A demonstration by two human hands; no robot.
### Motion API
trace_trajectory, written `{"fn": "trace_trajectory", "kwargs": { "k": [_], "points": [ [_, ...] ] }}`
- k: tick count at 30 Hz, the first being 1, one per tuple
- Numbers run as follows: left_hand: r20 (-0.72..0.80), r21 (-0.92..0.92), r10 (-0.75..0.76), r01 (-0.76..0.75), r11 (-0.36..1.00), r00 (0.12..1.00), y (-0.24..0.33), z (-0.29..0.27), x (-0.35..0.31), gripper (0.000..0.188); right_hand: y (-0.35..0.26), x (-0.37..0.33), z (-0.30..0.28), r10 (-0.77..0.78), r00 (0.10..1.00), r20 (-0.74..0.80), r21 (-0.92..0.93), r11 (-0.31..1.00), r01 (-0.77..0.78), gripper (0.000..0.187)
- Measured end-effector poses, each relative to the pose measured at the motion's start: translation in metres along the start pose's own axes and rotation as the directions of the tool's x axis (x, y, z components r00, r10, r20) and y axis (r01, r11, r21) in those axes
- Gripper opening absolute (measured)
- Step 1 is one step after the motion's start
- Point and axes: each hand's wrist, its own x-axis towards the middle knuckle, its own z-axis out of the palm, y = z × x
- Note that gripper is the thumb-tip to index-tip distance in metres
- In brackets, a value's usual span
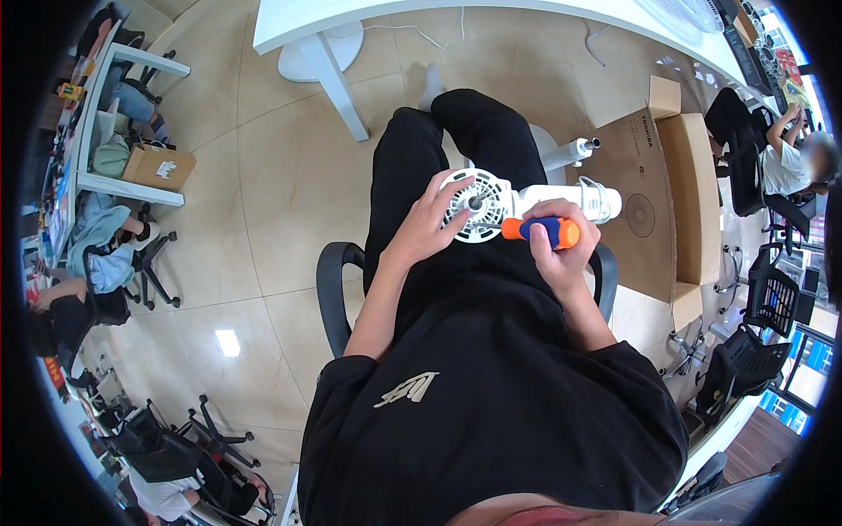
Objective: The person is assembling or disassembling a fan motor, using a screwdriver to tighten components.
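Across my lap lies a white fan motor unit [532, 196], its round slotted face [494, 188] toward the left with a dark shaft in the middle. My left hand [423, 226] grips the left side of that face, thumb and fingers curled over the slots. My right hand [574, 254] is closed around the orange and blue handle of a screwdriver [541, 231]. The screwdriver points left, its shank reaching the lower edge of the round face; the exact tip contact is too small to make out. A white cord [596, 191] is coiled at the unit's right end.
A white stand tube [574, 152] with a metal end rises beside my right knee. An open cardboard box [636, 188] stands on the floor to the right. Ahead is a white table [377, 12]; chair armrests [333, 285] flank me. People sit at desks on both sides.
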Motion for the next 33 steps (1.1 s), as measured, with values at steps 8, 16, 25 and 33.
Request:
{"fn": "trace_trajectory", "kwargs": {
  "k": [8,16,25,33],
  "points": [
    [0.001,-0.011,-0.009,0.009,1.0,1.0,0.0027,-0.001,-0.0008,0.047,-0.0019,0.0011,0.0004,0.001,1.0,0.007,-0.007,1.0,-0.001,0.019],
    [0.002,-0.002,-0.013,0.013,1.0,1.0,0.0021,-0.0002,-0.0006,0.047,-0.0042,0.0049,0.0048,-0.016,1.0,0.016,-0.036,0.999,0.016,0.021],
    [-0.004,0.016,0.012,-0.012,1.0,1.0,0.002,-0.0006,-0.0009,0.053,-0.0037,0.0054,0.0062,0.006,0.999,0.039,-0.049,0.999,-0.004,0.022],
    [-0.01,0.037,0.042,-0.041,0.998,0.999,0.0001,-0.0006,-0.0005,0.06,-0.0037,0.0051,0.0055,-0.004,0.999,0.032,-0.047,0.999,0.006,0.022]
  ]
}}
